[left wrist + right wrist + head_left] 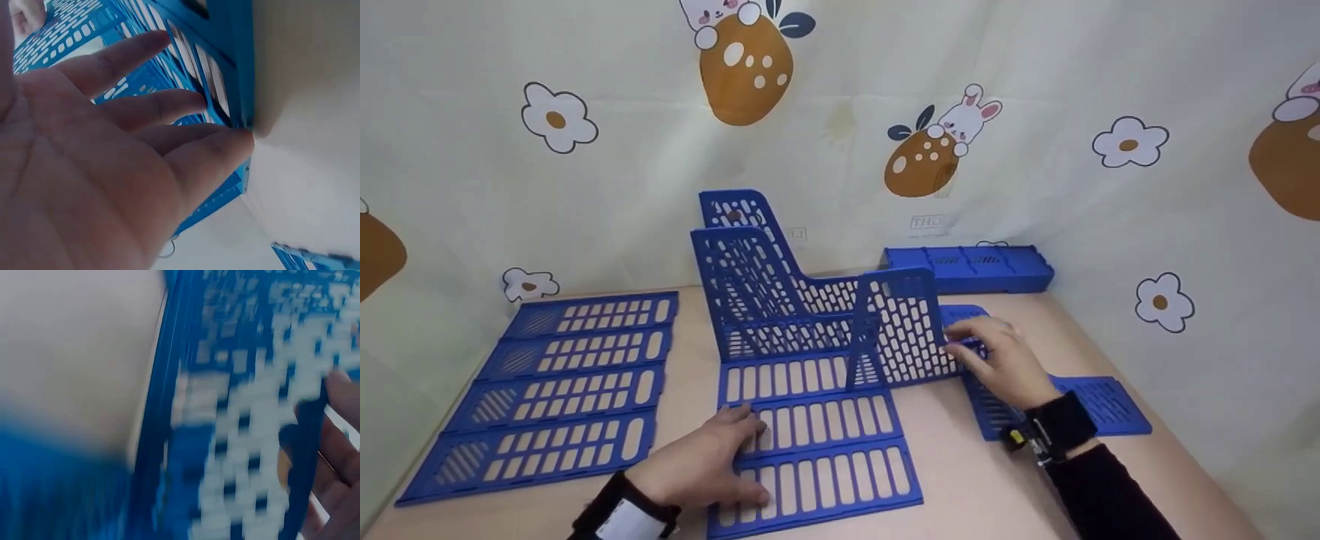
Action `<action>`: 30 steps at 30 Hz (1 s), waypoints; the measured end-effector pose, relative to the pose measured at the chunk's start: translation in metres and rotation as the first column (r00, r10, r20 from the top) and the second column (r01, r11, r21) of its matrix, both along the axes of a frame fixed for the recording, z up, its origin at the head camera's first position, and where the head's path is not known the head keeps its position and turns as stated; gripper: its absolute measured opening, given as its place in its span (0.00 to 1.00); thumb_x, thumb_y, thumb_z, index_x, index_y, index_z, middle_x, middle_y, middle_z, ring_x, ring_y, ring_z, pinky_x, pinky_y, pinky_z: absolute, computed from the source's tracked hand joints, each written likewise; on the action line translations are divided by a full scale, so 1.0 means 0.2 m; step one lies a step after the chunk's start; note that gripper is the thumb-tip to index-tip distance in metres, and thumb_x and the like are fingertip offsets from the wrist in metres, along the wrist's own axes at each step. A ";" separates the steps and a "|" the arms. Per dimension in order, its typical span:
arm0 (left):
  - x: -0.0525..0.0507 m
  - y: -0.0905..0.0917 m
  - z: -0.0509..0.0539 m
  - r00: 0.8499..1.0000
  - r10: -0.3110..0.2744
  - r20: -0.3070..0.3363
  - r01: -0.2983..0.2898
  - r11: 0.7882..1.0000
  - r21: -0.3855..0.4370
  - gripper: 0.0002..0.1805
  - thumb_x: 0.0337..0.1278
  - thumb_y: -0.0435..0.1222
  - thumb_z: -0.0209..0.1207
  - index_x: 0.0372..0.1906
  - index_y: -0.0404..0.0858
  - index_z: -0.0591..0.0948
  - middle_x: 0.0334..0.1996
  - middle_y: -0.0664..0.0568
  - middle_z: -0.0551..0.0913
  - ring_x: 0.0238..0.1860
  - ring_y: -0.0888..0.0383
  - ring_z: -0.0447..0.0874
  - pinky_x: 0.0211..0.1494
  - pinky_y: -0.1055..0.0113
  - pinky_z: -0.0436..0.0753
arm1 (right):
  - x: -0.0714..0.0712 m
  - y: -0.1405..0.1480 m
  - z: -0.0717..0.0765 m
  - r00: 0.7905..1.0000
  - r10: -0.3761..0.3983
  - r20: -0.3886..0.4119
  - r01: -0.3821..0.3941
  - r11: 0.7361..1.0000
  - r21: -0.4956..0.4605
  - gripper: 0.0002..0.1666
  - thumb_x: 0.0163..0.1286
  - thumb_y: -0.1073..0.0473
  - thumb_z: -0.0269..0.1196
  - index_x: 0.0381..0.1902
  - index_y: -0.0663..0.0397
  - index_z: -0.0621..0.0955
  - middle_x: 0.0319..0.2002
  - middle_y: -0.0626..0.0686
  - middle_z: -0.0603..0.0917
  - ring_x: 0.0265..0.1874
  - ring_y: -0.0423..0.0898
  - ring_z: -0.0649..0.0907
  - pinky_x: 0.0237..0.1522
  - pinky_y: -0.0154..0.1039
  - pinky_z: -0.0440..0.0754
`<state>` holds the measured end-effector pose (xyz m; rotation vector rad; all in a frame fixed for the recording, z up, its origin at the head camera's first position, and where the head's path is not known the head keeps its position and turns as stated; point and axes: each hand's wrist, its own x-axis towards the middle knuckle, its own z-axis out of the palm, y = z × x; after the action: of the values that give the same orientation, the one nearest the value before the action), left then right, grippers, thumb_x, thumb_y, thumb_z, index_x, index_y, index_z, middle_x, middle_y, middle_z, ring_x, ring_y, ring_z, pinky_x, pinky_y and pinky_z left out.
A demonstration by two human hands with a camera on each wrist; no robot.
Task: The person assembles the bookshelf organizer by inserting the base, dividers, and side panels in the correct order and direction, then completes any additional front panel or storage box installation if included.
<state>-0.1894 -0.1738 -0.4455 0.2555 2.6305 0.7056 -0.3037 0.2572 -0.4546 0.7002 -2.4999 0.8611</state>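
Observation:
Blue plastic file rack parts stand and lie on the table. My right hand (1005,360) pinches the edge of a perforated side panel (911,330) between thumb and fingers. This panel stands upright at the right end of the slotted base (832,444); whether it is seated there I cannot tell. My left hand (701,461) lies on the left edge of that base, fingers extended, and its fingertips touch the slotted edge in the left wrist view. Behind the base's front rows rise a sloped side panel (750,300) and another sloped side panel (780,251). The right wrist view is blurred.
At the left lies a flat row of joined slotted panels (562,390). A folded blue piece (982,281) rests against the back curtain (840,150). More blue panels (1102,405) lie to the right, partly under my right arm.

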 end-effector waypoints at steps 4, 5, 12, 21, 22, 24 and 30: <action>-0.03 -0.04 0.00 0.990 0.120 -0.071 -0.125 0.989 -0.084 0.63 0.42 0.58 0.85 0.77 0.25 0.72 0.74 0.27 0.72 0.71 0.32 0.75 0.75 0.31 0.77 | -0.05 0.24 0.00 0.981 -0.081 0.176 0.069 0.995 0.075 0.13 0.76 0.62 0.72 0.56 0.52 0.88 0.51 0.53 0.91 0.53 0.55 0.87 0.70 0.55 0.78; -0.04 -0.06 0.00 0.986 0.153 -0.071 -0.160 0.982 -0.104 0.64 0.40 0.60 0.85 0.75 0.22 0.73 0.69 0.27 0.74 0.67 0.35 0.77 0.72 0.32 0.80 | -0.05 0.29 -0.01 0.968 -0.088 0.237 0.073 0.995 0.072 0.12 0.77 0.62 0.71 0.56 0.53 0.88 0.50 0.53 0.91 0.50 0.53 0.86 0.65 0.49 0.82; -0.09 -0.11 -0.04 0.979 0.204 0.017 -0.204 0.979 0.002 0.66 0.43 0.55 0.86 0.78 0.19 0.67 0.71 0.20 0.74 0.72 0.26 0.77 0.76 0.30 0.75 | -0.07 0.33 0.01 0.909 -0.098 0.406 0.067 0.994 0.089 0.09 0.80 0.61 0.68 0.51 0.51 0.92 0.46 0.51 0.93 0.42 0.46 0.83 0.48 0.30 0.83; -0.09 -0.15 -0.03 0.981 0.193 -0.010 -0.192 0.979 0.069 0.52 0.37 0.38 0.88 0.70 0.24 0.76 0.45 0.45 0.85 0.45 0.50 0.85 0.54 0.48 0.88 | -0.03 -0.08 -0.06 0.933 0.028 0.359 -0.034 0.999 0.010 0.05 0.76 0.60 0.72 0.40 0.45 0.93 0.36 0.45 0.92 0.33 0.41 0.83 0.38 0.33 0.81; -0.09 -0.15 -0.03 0.981 0.195 -0.016 -0.193 0.979 0.072 0.51 0.37 0.38 0.88 0.69 0.24 0.77 0.44 0.45 0.85 0.44 0.51 0.84 0.52 0.49 0.87 | -0.03 -0.13 -0.06 0.934 0.048 0.353 -0.047 0.999 -0.013 0.05 0.75 0.60 0.73 0.41 0.45 0.94 0.37 0.45 0.93 0.34 0.41 0.85 0.40 0.33 0.83; -0.09 -0.15 -0.03 0.982 0.187 -0.034 -0.184 0.980 0.075 0.49 0.36 0.38 0.89 0.67 0.25 0.78 0.42 0.46 0.84 0.42 0.51 0.82 0.49 0.51 0.86 | -0.01 -0.24 -0.07 0.938 0.087 0.335 -0.074 0.996 -0.050 0.05 0.74 0.60 0.73 0.41 0.44 0.95 0.39 0.45 0.95 0.37 0.41 0.88 0.45 0.36 0.88; -0.10 -0.18 -0.04 0.982 0.187 -0.039 -0.179 0.970 0.163 0.45 0.35 0.33 0.87 0.63 0.25 0.78 0.39 0.46 0.82 0.37 0.53 0.81 0.42 0.58 0.83 | 0.02 -0.42 -0.10 0.958 0.100 0.268 -0.072 0.991 -0.114 0.05 0.72 0.60 0.75 0.40 0.44 0.95 0.39 0.44 0.96 0.41 0.41 0.92 0.51 0.40 0.91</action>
<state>-0.2089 -0.2105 -0.4545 0.0773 2.6756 0.9858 -0.2987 0.1731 -0.4745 0.7010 -2.6557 1.1820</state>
